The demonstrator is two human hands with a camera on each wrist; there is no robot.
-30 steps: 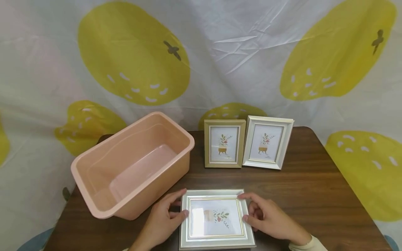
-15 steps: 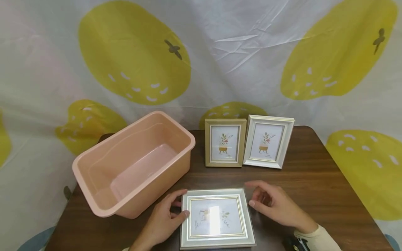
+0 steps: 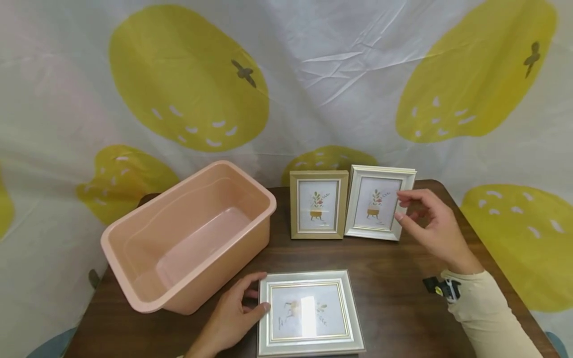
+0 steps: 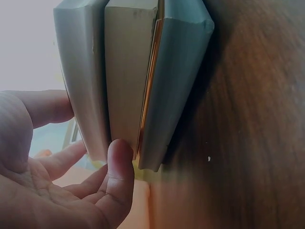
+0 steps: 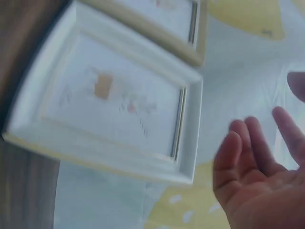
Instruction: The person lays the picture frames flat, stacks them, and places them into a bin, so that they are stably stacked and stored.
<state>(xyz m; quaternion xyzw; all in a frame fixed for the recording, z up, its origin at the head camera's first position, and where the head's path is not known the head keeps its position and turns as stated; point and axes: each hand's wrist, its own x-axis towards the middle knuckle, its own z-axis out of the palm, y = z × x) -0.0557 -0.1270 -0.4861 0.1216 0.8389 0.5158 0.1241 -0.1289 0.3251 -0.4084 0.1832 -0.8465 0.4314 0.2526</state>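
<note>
In front lies a stack of picture frames, its silver-white top picture frame (image 3: 309,313) face up under glare. My left hand (image 3: 235,315) holds this stack at its left side, thumb on the rim of the top frame, other fingers along the edge. The left wrist view shows three layers of frame edges (image 4: 128,71) with a fingertip against them. My right hand (image 3: 431,223), fingers loosely bent and holding nothing, is at the right side of a standing white picture frame (image 3: 378,204). In the right wrist view the fingers (image 5: 252,162) are apart from that frame.
A tan picture frame (image 3: 319,205) stands left of the white one, close beside it. A pink plastic tub (image 3: 237,253) sits on the left of the brown wooden table (image 3: 394,308). Behind hangs a white cloth (image 3: 331,59) with yellow fruit prints.
My right hand has left the right edge of the stack and moved up and right to the standing white picture frame. The left hand has stayed at the stack.
</note>
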